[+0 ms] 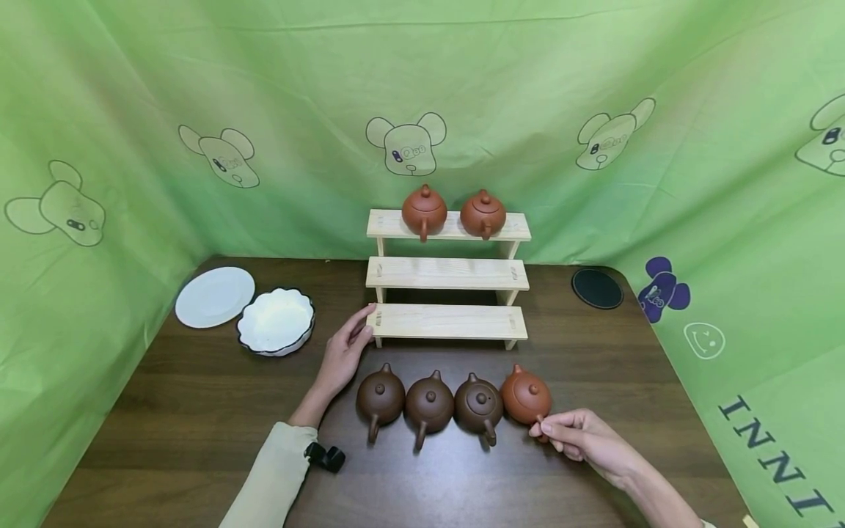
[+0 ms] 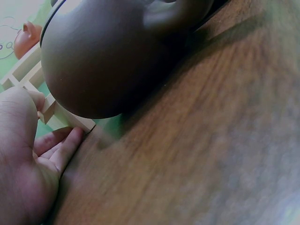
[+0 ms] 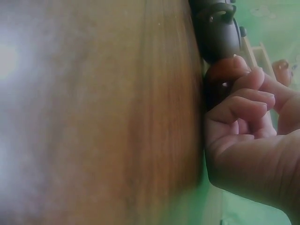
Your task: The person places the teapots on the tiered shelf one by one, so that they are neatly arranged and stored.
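My right hand (image 1: 587,444) pinches the handle of a reddish clay teapot (image 1: 526,396), which stands at the right end of a row on the table. Beside it in that row are dark brown teapots: one on the left (image 1: 380,396), a middle one (image 1: 429,405) and one next to the reddish pot (image 1: 478,405). My left hand (image 1: 343,356) holds the left end of the bottom step of a three-step wooden stand (image 1: 449,321), thumb and fingers at its corners. In the left wrist view a dark teapot (image 2: 103,61) looms close to the hand (image 2: 28,159).
Two reddish teapots, one left (image 1: 425,211) and one right (image 1: 483,214), sit on the stand's top step. At the left lie a white plate (image 1: 214,297) and a scalloped white bowl (image 1: 276,321). A black round coaster (image 1: 597,288) lies back right. Green cloth (image 1: 317,66) surrounds the table.
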The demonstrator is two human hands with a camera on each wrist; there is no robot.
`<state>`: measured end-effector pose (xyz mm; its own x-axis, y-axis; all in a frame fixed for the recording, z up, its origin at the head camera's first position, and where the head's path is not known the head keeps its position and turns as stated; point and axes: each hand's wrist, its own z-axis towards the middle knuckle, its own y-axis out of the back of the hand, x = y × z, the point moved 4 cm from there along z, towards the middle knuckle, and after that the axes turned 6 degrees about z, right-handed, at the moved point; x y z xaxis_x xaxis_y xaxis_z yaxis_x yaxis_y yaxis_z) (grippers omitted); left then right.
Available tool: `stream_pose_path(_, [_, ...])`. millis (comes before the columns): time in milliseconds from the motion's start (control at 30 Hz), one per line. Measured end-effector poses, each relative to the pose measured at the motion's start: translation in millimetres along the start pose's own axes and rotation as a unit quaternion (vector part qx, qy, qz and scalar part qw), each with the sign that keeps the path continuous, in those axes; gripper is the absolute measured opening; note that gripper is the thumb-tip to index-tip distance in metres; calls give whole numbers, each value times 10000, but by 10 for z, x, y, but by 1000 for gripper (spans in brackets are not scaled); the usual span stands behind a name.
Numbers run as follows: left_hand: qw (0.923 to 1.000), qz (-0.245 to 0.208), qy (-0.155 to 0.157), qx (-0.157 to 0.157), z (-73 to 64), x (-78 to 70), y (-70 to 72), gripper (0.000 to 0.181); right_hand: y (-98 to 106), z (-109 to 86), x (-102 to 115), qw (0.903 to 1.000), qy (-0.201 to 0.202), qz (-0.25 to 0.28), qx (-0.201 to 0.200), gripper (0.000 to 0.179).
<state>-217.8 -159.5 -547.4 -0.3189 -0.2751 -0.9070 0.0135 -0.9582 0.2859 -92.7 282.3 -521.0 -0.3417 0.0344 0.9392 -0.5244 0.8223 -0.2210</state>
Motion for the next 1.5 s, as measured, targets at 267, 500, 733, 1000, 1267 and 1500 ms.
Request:
stream_pose_path(267, [10000,-54,41,-8,-7,-46,5,45,-7,4,5,9999,53,-61,-111,36])
stream_pose_path(500, [9999,-80,-75,-1,5,11,4,44,-6,3,22,9997,108,-63,-222,37])
stream_pose_path(733, [9993,77,348,67,-5,-114,6,45,1,-2,79,9986,271,-98,-440,37])
stream_pose_path(1000, [9998,42,165,59,-4,-80,-2,45,-33,18,159,9975,476,-93,-523,38])
stream_pose_path(1267, [9998,48,169,83,-17,-125,-8,45,-100,68,319,9940,767,-194,-752,37])
stream_pose_path(1500, [9997,79,221,83,6,16,0,45,-166,138,481,9895,896,-231,-1109,35])
